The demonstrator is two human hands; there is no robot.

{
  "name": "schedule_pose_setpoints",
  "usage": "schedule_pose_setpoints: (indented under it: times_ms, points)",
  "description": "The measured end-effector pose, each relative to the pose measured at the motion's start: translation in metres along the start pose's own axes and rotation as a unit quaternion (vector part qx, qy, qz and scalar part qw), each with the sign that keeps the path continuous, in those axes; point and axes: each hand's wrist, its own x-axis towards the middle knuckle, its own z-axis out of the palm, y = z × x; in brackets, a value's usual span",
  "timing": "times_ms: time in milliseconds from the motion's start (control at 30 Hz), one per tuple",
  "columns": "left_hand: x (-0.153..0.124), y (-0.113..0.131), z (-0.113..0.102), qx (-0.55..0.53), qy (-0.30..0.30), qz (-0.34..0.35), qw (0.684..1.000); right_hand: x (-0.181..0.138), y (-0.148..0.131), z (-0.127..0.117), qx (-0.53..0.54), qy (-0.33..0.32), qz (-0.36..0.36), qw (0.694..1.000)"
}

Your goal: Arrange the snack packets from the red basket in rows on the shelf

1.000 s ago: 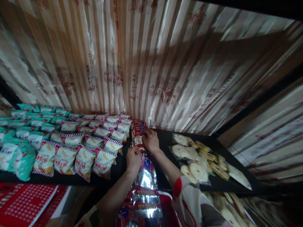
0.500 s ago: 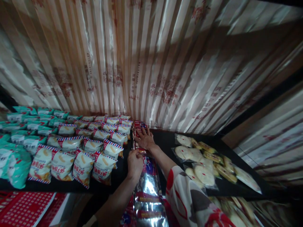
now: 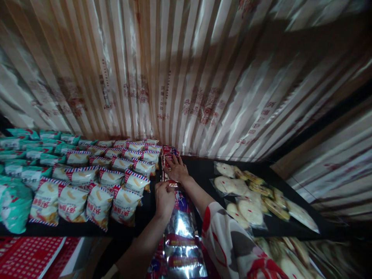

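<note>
A strip of shiny dark red and purple foil packets point(image 3: 181, 221) runs from the back of the black shelf toward me and down over its front edge. My right hand point(image 3: 177, 170) lies open on the rearmost packet, fingers spread over its printed face. Just in front, my left hand point(image 3: 165, 198) is closed, its fingers pinching the strip near a seam between packets. Part of the strip is hidden under my hands and forearms. Beside my left forearm stand white snack bags with red print point(image 3: 124, 205), in rows.
Teal snack bags point(image 3: 16, 205) fill the shelf's left side. Clear-wrapped round flat cakes point(image 3: 251, 211) and yellowish packs point(image 3: 274, 207) lie on the right. Behind hangs a pleated, printed plastic sheet point(image 3: 180, 77). A red perforated basket point(image 3: 31, 255) sits below the shelf point(image 3: 200, 170).
The view has shifted slightly, so the bags on the left appear a little farther left. Both hands keep nearly the same places on the foil strip.
</note>
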Motion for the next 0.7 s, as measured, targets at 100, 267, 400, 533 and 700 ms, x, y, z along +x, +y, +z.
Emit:
schedule_pose_setpoints:
  times_ms: [100,267,400,533,700]
  points:
    - [0.0,0.002,-0.001,0.012,-0.008,0.0,1.0,0.0,-0.001,-0.002,-0.009,-0.015,0.004,1.0]
    - [-0.002,0.009,-0.005,0.019,-0.022,0.004,1.0,0.003,-0.001,-0.006,-0.02,-0.019,0.01,1.0]
    - [-0.004,0.013,-0.006,0.009,-0.021,0.016,1.0,0.007,0.002,-0.007,-0.018,0.004,0.005,1.0]
    - [-0.009,0.014,-0.007,-0.004,-0.018,0.022,1.0,0.005,0.004,-0.005,-0.003,0.073,-0.026,0.997]
    - [-0.023,0.007,-0.015,-0.033,0.005,0.043,0.999,-0.01,0.01,-0.001,0.06,0.183,-0.034,0.981]
